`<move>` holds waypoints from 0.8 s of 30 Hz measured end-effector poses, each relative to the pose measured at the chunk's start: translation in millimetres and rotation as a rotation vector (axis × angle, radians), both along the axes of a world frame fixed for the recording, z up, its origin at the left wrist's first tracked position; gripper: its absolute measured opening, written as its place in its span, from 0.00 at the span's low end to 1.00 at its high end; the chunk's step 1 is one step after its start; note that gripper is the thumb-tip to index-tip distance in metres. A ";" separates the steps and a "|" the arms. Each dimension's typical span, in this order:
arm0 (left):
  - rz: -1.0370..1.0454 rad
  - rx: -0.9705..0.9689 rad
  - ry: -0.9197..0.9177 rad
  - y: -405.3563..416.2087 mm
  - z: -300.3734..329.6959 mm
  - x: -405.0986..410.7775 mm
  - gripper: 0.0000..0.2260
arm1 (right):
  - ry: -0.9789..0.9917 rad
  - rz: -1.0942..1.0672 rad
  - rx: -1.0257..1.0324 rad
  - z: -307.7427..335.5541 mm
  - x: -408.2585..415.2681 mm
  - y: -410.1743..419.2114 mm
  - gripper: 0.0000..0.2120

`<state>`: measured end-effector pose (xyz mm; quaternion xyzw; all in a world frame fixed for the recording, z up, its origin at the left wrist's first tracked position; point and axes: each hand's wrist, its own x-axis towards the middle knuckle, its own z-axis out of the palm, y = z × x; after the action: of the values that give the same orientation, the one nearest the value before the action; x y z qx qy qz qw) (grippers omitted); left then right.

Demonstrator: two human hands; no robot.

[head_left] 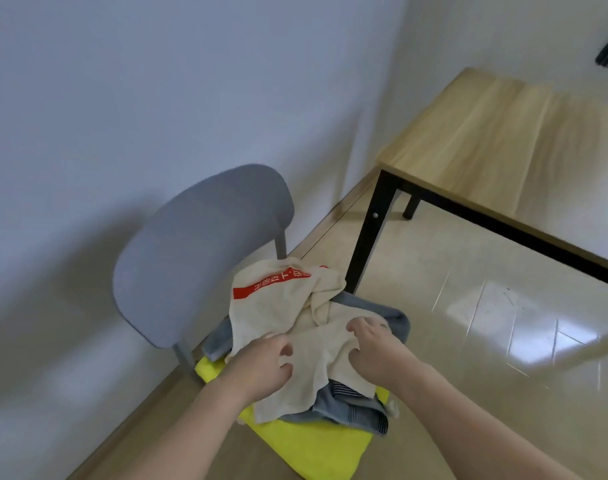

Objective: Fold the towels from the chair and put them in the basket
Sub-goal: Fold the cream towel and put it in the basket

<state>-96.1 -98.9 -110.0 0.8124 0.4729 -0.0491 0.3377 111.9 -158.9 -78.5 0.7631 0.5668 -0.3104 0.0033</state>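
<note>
A grey chair [191, 244] stands by the wall with a heap of towels on its seat. On top lies a crumpled cream towel [282, 306] with a red printed band. Under it are a grey-blue towel [347, 410] with dark stripes and a bright yellow towel [316, 448] that hangs over the seat's front. My left hand [261, 365] rests on the cream towel's left part, fingers curled into the cloth. My right hand [375, 351] presses on its right part, fingers bent and pinching the fabric. No basket is in view.
A wooden table [496, 140] with black metal legs stands to the right, one leg [368, 233] close behind the chair. Glossy beige floor tiles [469, 323] lie between the chair and table. A pale wall runs along the left.
</note>
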 end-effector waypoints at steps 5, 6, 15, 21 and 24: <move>-0.178 0.007 -0.025 -26.4 -104.4 13.9 0.18 | -0.020 0.034 0.092 -124.5 1.6 -23.8 0.19; -0.216 0.100 0.003 -28.8 -118.9 16.1 0.20 | -0.036 0.033 0.142 -140.1 3.6 -26.6 0.20; -0.315 0.450 0.021 -27.5 -147.4 17.1 0.07 | -0.182 0.188 0.420 -174.6 29.9 -37.3 0.18; -0.108 0.591 0.000 -43.9 -141.8 17.7 0.06 | -0.157 -0.235 0.682 -136.0 16.2 -58.3 0.15; 0.137 0.515 -0.241 -25.2 -98.0 -4.1 0.10 | -0.077 -0.373 0.775 -86.2 8.1 -70.4 0.13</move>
<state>-100.3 -124.1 -208.0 0.8376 0.4799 0.1922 0.1763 120.0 -229.3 -164.7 0.8085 0.4932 -0.0412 -0.3184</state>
